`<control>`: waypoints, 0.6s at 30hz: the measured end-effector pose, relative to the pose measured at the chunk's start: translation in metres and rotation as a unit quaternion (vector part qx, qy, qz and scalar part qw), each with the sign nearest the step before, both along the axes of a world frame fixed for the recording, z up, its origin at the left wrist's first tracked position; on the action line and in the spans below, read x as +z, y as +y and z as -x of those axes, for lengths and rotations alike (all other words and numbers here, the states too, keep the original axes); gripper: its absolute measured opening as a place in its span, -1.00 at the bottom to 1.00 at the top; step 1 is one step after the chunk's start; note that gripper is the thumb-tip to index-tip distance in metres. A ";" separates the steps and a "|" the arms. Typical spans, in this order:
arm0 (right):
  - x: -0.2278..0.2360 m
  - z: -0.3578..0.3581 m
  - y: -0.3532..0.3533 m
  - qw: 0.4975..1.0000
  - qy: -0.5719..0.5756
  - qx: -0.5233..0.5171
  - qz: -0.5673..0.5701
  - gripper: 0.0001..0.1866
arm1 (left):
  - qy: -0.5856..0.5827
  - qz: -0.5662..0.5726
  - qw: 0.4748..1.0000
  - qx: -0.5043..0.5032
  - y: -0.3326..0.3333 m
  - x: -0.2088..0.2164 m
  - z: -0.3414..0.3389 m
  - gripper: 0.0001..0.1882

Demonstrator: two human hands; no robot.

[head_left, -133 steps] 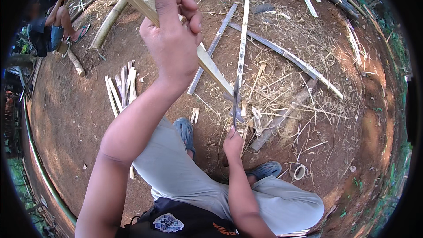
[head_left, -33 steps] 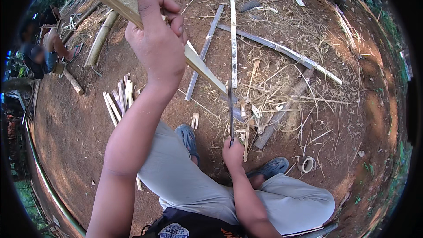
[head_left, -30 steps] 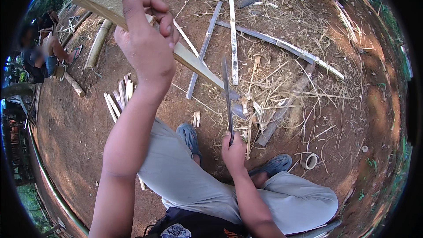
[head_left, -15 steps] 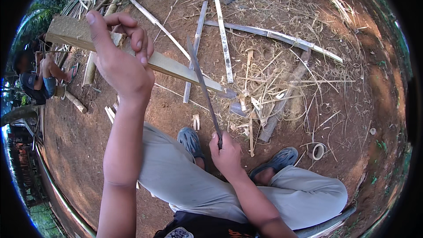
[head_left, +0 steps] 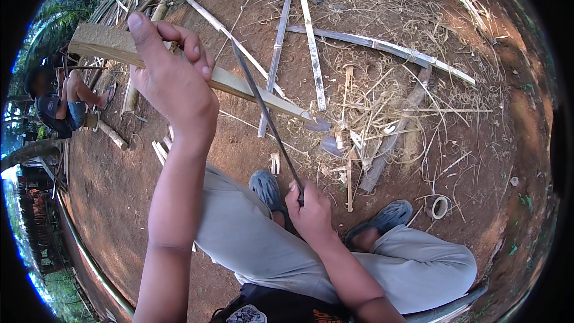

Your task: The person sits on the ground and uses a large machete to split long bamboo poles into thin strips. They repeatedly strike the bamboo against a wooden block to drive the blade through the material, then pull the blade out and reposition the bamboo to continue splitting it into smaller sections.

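My left hand (head_left: pixel 179 78) grips a long, pale, squared wooden bar (head_left: pixel 263 94), thumb up and fingers curled over it. The bar's thick end sticks out to the left of the hand. Its far part slants down to the right, with a grey piece (head_left: pixel 318 124) at the tip. Closed round the handle of a long, thin, dark knife (head_left: pixel 263 104) is my right hand (head_left: pixel 311 209), between my knees. The blade rises up and left across the bar; whether it touches the wood I cannot tell.
Split bamboo strips (head_left: pixel 313 48) and curled shavings (head_left: pixel 376 113) litter the brown soil ahead. A short log (head_left: pixel 388 149) lies among them, near a cut bamboo ring (head_left: pixel 439 207). Another person (head_left: pixel 63 98) sits at the far left. My shoes (head_left: pixel 266 188) are close by.
The knife has tilted further left, its tip shifting left along the bar. The whole view has slid slightly, and both hands keep their grips.
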State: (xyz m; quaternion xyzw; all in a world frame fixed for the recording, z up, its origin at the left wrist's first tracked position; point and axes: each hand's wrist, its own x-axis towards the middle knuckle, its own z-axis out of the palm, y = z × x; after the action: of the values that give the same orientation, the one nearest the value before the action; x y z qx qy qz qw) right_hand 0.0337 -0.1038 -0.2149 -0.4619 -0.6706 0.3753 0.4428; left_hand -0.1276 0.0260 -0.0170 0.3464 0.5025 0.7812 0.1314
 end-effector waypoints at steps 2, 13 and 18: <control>-0.033 0.002 -0.008 0.995 -0.049 -0.015 0.089 -0.84 | -0.014 0.010 1.000 0.002 0.002 0.004 -0.001 -0.53; -0.013 -0.003 -0.006 0.994 -0.087 -0.007 0.061 -0.82 | -0.008 -0.015 1.000 -0.008 -0.010 -0.003 0.008 -0.48; -0.068 -0.024 0.003 0.969 -0.154 -0.011 0.191 -0.81 | -0.032 -0.008 0.999 0.035 0.003 0.002 0.009 -0.57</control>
State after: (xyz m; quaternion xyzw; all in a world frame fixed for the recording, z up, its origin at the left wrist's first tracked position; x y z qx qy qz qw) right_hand 0.0574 -0.1006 -0.2827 -0.5974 -0.6416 0.4157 0.2422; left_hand -0.1367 0.0285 -0.0148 0.3042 0.5037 0.8000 0.1177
